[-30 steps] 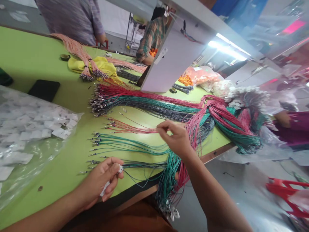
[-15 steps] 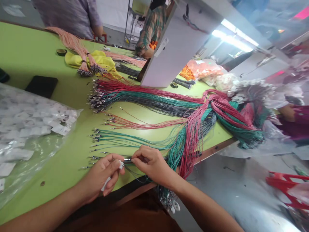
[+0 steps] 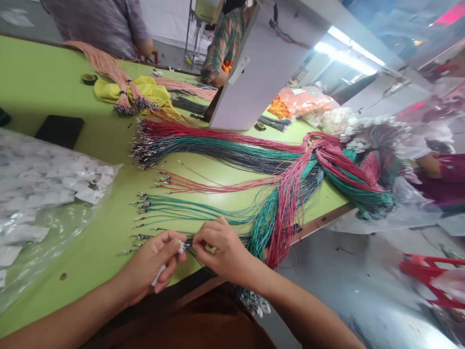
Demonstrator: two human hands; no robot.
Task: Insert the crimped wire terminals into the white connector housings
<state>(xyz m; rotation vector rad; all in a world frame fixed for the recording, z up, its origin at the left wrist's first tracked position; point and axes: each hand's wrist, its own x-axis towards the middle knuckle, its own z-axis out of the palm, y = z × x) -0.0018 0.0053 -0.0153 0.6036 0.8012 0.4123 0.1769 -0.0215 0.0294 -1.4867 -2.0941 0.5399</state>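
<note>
Between thumb and fingers, my left hand (image 3: 160, 261) grips a small white plastic connector (image 3: 182, 246); a second white piece (image 3: 159, 275) shows under its lower fingers. My right hand (image 3: 220, 249) pinches a dark wire close beside the connector, and the wire's metal end (image 3: 188, 245) is at the connector's face. How far it sits inside, I cannot tell. Behind the hands, loose green wires (image 3: 192, 207) and red wires (image 3: 203, 183) lie on the table with metal terminals at their left ends. Black wires (image 3: 141, 237) lie partly hidden behind my hands.
A clear bag of white connectors (image 3: 54, 194) lies at the left. Thick red, green and black wire bundles (image 3: 225, 150) cross the green table (image 3: 105, 257). A grey upright panel (image 3: 254, 72) stands behind them. Other people (image 3: 98, 29) are across the table; a red stool (image 3: 432, 276) stands right.
My right hand has moved slightly left, bringing the wire's metal end up to the connector. My left hand has stayed nearly in place, and the view has shifted a little.
</note>
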